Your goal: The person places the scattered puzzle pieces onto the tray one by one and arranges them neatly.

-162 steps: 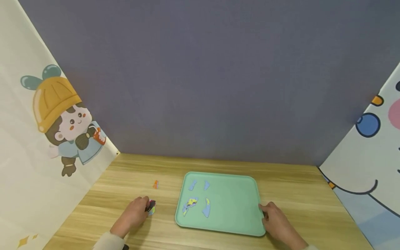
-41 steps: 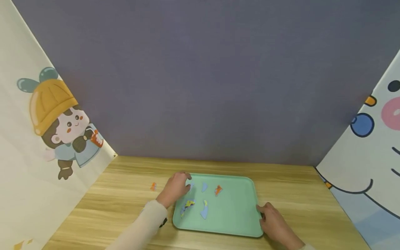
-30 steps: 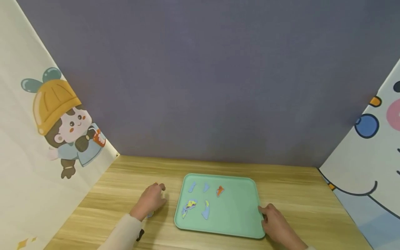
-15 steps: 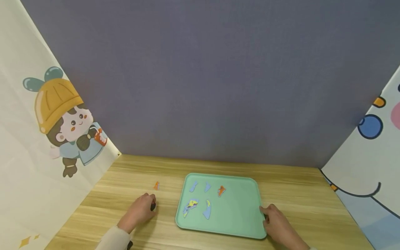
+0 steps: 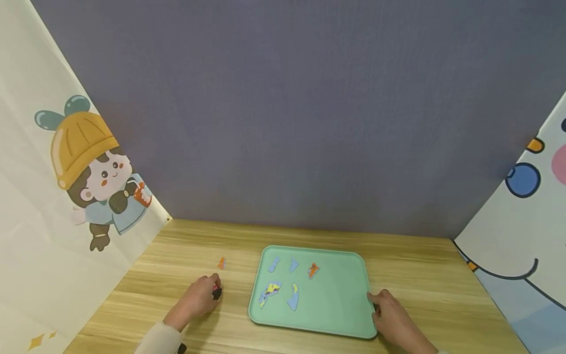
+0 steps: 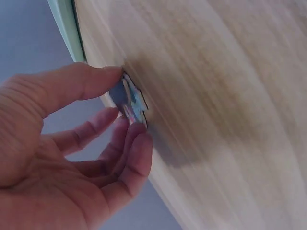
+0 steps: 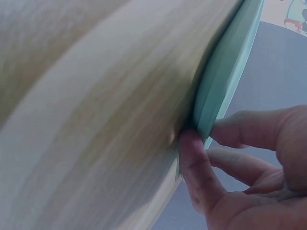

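Observation:
In the head view my left hand [image 5: 198,298] is low over the table left of the tray. Its thumb and fingers pinch a small flat puzzle piece [image 6: 136,103], printed in bright colours, partly hidden by the fingertips; whether more than one piece is there I cannot tell. Dark and red parts show at the fingertips in the head view. My right hand [image 5: 392,314] grips the right rim of the green tray [image 5: 336,307] between thumb and fingers. On the tray lie several pieces, among them an orange puzzle piece [image 5: 313,270], a blue-yellow piece [image 5: 293,297] and a larger yellow-and-blue piece [image 5: 269,292].
Another small orange piece [image 5: 222,263] lies on the wooden table [image 5: 420,275], beyond my left hand. Two small blue pieces, one of them a triangular piece [image 5: 294,265], sit toward the tray's back left. A grey panel [image 5: 283,123] stands behind the table.
An orange piece now lies on the tray's upper middle. My left hand reached over the tray's left side, then came back to the table and pinches a piece. The right hand has stayed on the rim.

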`<state>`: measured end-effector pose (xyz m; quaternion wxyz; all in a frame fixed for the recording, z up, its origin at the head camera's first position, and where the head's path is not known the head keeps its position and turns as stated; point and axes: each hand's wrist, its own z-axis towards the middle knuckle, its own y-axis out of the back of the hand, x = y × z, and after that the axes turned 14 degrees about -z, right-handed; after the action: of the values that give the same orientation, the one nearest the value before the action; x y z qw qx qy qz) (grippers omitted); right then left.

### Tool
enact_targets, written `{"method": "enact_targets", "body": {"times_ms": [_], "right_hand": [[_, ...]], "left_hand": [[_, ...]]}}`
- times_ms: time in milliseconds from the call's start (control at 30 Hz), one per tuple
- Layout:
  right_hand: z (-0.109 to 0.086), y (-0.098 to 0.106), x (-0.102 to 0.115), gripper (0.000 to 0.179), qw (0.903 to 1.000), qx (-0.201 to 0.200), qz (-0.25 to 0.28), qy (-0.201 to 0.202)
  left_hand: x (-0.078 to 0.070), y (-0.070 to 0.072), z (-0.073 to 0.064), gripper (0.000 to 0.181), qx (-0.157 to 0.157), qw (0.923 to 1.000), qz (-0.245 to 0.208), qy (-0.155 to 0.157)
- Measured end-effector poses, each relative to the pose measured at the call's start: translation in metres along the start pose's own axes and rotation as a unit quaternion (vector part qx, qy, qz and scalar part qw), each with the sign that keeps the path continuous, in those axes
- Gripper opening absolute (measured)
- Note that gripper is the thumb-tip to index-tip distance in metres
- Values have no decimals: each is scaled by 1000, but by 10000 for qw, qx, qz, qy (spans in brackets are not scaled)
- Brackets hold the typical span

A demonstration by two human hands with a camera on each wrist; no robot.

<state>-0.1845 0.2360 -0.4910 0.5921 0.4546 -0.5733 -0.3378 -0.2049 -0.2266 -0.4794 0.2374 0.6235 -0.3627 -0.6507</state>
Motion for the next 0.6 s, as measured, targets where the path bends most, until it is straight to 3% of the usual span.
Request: {"method": "enact_targets", "body": {"times_ms": [67,233,400,600], "right_hand": [[1,0,0,42,10000,24,16,-22],[1,-1,0,42,10000,10,7,3],[1,-1,0,42,10000,-43,-14,63],[0,-1,-1,42,9999,-66,-69,41]], "left_hand": [[-1,0,0,43,-96,9999,-113,-74],[-12,-2,7,40,-682,9954,-213,-643],[-36,1,20,34,-1211,9834,-154,-1342],[-71,4,32,36,-1443,9690,-311,-1983]]}}
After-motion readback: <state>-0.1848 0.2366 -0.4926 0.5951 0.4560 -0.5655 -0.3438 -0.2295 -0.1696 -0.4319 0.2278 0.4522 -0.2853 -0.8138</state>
